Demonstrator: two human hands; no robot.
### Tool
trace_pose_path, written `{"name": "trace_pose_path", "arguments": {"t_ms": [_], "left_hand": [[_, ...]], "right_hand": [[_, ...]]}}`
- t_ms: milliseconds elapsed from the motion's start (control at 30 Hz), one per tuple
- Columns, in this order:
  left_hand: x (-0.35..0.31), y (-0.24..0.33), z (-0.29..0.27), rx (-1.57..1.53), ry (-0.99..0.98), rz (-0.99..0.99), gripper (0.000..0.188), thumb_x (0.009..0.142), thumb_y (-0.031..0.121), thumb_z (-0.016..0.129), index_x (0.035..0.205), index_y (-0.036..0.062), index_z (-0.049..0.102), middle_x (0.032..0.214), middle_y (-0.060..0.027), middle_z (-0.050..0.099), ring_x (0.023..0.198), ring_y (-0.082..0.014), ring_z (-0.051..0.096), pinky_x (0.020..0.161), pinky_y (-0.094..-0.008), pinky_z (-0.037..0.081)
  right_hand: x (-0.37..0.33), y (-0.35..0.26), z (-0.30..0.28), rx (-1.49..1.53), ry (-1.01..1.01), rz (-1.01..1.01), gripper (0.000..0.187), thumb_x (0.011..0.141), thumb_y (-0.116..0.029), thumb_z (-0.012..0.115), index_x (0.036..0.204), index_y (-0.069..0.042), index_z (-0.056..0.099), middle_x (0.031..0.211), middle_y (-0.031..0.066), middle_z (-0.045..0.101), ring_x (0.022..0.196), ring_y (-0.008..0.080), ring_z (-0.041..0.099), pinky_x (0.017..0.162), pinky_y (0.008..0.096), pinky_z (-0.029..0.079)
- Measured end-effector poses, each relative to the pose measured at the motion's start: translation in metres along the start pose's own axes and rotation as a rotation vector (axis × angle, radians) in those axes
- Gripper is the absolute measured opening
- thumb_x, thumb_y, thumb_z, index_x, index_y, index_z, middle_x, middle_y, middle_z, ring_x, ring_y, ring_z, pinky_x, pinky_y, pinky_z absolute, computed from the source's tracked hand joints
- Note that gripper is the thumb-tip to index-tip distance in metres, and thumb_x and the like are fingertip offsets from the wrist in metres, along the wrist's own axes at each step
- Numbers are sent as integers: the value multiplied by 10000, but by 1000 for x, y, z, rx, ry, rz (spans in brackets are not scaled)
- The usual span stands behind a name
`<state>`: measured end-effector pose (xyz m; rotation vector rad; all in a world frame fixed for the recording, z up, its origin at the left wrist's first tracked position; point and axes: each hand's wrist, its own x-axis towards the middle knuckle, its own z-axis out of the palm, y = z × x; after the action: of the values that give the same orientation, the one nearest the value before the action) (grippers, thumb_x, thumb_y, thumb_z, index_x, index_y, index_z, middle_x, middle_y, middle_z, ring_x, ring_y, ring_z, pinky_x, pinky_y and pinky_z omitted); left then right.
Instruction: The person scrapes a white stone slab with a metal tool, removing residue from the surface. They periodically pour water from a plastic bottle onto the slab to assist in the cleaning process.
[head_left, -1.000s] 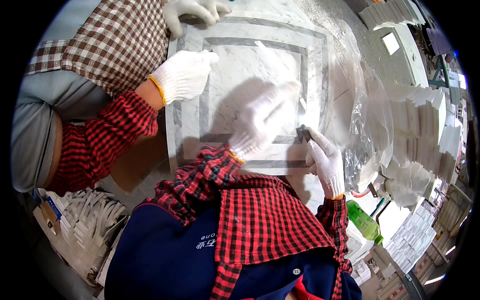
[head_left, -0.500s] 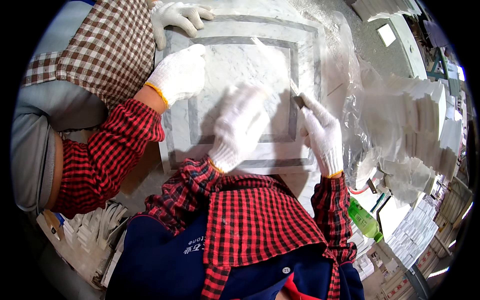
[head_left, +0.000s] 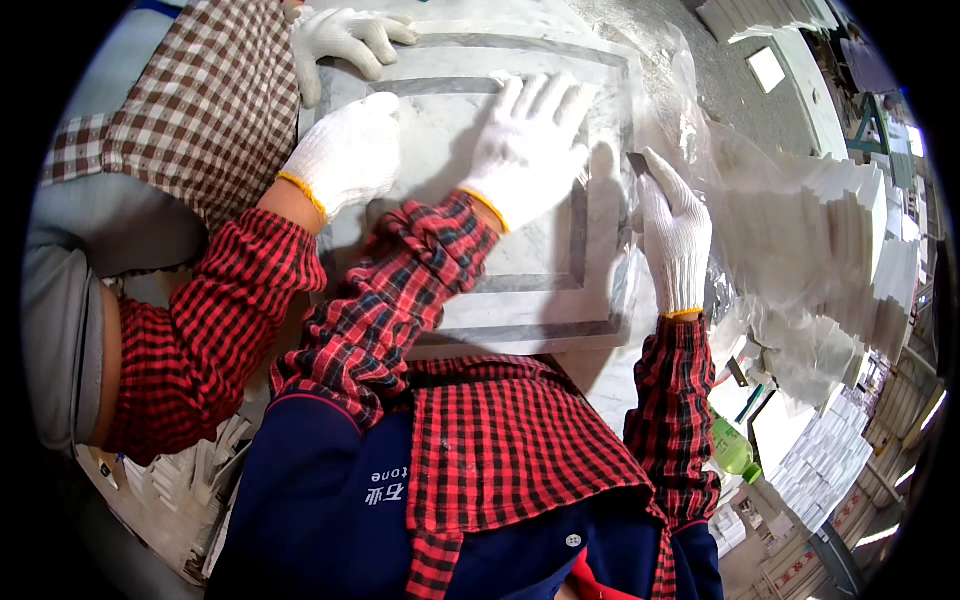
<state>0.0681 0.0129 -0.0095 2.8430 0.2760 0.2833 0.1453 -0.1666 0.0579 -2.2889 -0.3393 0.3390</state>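
Observation:
A white marble slab inlaid with grey bands forming a square frame lies in front of me. My left hand, in a white knit glove, rests flat on it with fingers spread, near the far grey band. My right hand, also gloved, is at the slab's right edge, pinching a small dark tool against the edge. A co-worker's gloved hand on a red-checked sleeve presses the slab's left side. Another gloved hand on a brown-checked sleeve grips the far left corner.
Crumpled clear plastic film lies just right of the slab. Stacks of white tiles stand beyond it at the right. A green bottle is at the lower right, and more stacked tiles at the lower left.
My left hand has slid farther up the slab and spread flat. My right hand has moved up along the right edge with the dark tool. The co-worker's hands stay on the left side.

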Motion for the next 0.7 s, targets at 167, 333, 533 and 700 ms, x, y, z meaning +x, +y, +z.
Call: {"name": "trace_pose_path", "arguments": {"t_ms": [167,333,533,700], "left_hand": [[-43,75,-2,-1351,-29,-87,513,1113,201,530,1595,31,485,1643,-147,513,1549,-279,442,1287,-440,343],[-39,71,-19,-1443,304,-109,395,1027,52,625,1418,3,654,1437,-186,676,1316,-273,649,1114,-367,519],[-31,79,25,-980,39,-18,395,1040,146,658,1410,6,667,1364,-219,716,1241,-261,712,1029,-338,596],[-65,79,-24,-1205,-109,-75,357,1033,82,661,1376,-11,690,1264,-183,772,1121,-253,767,958,-328,636]], "right_hand": [[-20,-10,-17,390,220,105,421,1081,-134,611,1491,-39,639,767,-11,657,596,17,517,517,205,409],[-20,-24,-27,346,209,59,385,1092,-116,600,1462,-26,658,736,-24,621,574,10,483,495,205,375],[-10,-29,-18,360,205,72,365,1086,-102,604,1430,-5,678,782,-8,666,605,17,516,520,214,405],[-1,-29,-17,177,62,-24,379,1054,-148,643,1406,-24,710,976,39,768,728,42,597,647,216,482]]}}
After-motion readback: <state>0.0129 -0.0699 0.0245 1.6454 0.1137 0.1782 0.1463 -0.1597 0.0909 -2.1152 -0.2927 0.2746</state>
